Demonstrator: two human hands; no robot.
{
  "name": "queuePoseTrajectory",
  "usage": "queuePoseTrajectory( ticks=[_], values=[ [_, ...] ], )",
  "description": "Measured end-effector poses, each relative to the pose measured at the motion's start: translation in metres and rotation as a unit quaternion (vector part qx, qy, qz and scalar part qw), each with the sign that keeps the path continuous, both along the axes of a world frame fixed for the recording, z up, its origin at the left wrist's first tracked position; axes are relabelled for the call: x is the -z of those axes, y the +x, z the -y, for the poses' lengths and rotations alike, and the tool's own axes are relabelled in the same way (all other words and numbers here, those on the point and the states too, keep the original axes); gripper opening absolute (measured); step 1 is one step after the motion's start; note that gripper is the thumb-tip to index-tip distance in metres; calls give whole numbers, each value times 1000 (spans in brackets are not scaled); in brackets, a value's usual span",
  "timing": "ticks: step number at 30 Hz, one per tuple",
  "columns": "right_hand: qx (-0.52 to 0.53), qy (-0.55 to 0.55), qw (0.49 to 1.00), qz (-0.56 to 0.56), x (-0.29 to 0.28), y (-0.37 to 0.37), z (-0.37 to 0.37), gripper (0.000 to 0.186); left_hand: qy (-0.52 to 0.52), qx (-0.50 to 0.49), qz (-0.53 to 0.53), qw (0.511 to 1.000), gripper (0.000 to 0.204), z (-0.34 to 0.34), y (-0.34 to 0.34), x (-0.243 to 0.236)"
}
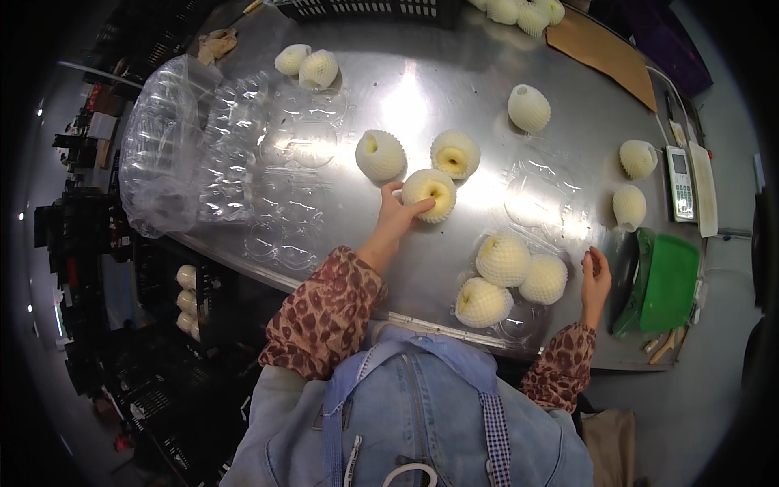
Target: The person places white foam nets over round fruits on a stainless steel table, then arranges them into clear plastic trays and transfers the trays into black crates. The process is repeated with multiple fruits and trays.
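White foam-netted fruit (439, 185) sits mid-counter, dimple up. Left hand (394, 217) part-closed on it, thumb over top, fingers at its left: likely a light grip to avoid bruising. Right hand (596, 282) half-curled, nothing visible in it, near three netted fruits (503, 258) grouped on a clear tray (516, 327), presumably so they don't roll. Counter (454, 81): shiny metal, heavy glare. Room: black crates (154, 402) lower left, grey floor (730, 272) right.

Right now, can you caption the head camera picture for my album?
Left hand touching net-wrapped fruit, right hand above a shiny metal table.
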State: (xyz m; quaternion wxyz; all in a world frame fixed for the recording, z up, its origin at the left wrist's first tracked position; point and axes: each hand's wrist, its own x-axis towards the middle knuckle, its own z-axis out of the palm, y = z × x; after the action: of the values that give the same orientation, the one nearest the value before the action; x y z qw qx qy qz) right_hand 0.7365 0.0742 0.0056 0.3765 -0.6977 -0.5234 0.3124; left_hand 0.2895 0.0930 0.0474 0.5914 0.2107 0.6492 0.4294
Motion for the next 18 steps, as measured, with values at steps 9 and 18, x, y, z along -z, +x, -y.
queuePoseTrajectory(
  ticks=[9, 18],
  values=[
    [36, -86, 980, -176, 18, -46, 7, 44, 23, -2, 148, 989, 54, 17, -25, 23],
    [40, -101, 941, -320, 18, -82, 1, 34, 7, -35, 141, 989, 59, 62, -57, 6]
  ],
)
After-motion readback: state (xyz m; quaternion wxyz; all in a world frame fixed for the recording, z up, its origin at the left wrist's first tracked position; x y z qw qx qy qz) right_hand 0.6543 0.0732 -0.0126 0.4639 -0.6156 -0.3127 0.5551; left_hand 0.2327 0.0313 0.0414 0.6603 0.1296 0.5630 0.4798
